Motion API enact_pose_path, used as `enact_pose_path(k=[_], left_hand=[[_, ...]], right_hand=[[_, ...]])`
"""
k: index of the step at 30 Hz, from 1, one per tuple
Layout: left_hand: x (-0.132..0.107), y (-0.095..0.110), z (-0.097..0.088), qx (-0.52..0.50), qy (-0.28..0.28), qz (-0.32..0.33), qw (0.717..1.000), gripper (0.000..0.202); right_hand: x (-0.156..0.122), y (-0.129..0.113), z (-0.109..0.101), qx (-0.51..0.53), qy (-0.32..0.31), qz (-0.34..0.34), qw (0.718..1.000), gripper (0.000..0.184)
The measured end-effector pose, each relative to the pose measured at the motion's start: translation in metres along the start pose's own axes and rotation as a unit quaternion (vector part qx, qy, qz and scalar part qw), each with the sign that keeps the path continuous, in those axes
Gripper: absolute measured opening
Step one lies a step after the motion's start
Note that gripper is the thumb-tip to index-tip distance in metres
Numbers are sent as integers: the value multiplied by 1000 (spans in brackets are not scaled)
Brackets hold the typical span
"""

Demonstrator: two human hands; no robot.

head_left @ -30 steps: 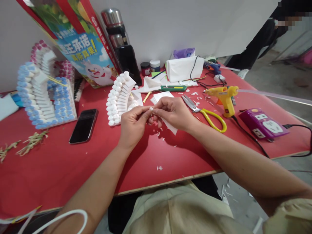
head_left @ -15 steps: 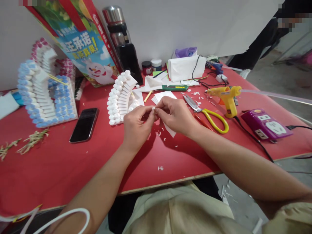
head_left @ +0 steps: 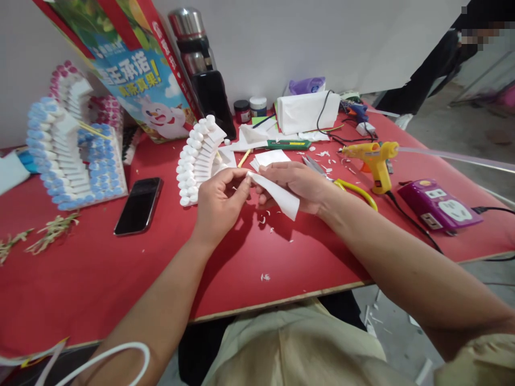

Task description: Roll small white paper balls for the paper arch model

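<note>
My left hand (head_left: 223,201) pinches the narrow end of a white paper strip (head_left: 281,198) between thumb and fingertips. From there the strip slants down to the right and widens. My right hand (head_left: 300,185) is behind and beside the strip, its fingers stretched out and the paper lying across them; the strip hides part of that hand. Just left of my hands stands a curved white model (head_left: 197,161) made of rounded white pieces and flat tabs. A small stack of white paper (head_left: 271,157) lies right behind my hands.
Scissors (head_left: 356,191) with yellow handles, a yellow glue gun (head_left: 372,161) and a purple power strip (head_left: 438,206) lie on the right. A green utility knife (head_left: 287,145) is behind. On the left are a phone (head_left: 139,206) and a blue-and-white model (head_left: 76,155). Paper scraps dot the red table (head_left: 241,289).
My right hand has left its pinch beside the left fingertips and spread out behind the paper. The strip now shows in front of it. My left hand has shifted slightly left.
</note>
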State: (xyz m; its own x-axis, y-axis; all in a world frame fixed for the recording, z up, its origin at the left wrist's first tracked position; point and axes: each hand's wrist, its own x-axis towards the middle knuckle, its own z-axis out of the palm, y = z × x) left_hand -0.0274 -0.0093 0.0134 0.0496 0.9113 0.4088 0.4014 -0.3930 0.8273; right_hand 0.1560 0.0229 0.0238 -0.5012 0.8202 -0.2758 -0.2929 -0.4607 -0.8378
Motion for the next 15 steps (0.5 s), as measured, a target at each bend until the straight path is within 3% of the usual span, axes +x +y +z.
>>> enact_pose_path(k=[7, 10, 12, 15], left_hand=[[0, 2, 1, -30, -10, -11, 999, 9], [0, 3, 1, -36, -7, -18, 999, 9], [0, 4, 2, -39, -1, -22, 999, 8], [-2, 6, 6, -50, 16, -27, 998, 8]], right_hand=[[-1, 0, -1, -40, 4, -39, 998, 24], [0, 1, 1, -121, 45, -80, 988, 27], [-1, 4, 3, -216, 88, -125, 964, 28], [-3, 9, 7, -349, 137, -228, 898, 27]])
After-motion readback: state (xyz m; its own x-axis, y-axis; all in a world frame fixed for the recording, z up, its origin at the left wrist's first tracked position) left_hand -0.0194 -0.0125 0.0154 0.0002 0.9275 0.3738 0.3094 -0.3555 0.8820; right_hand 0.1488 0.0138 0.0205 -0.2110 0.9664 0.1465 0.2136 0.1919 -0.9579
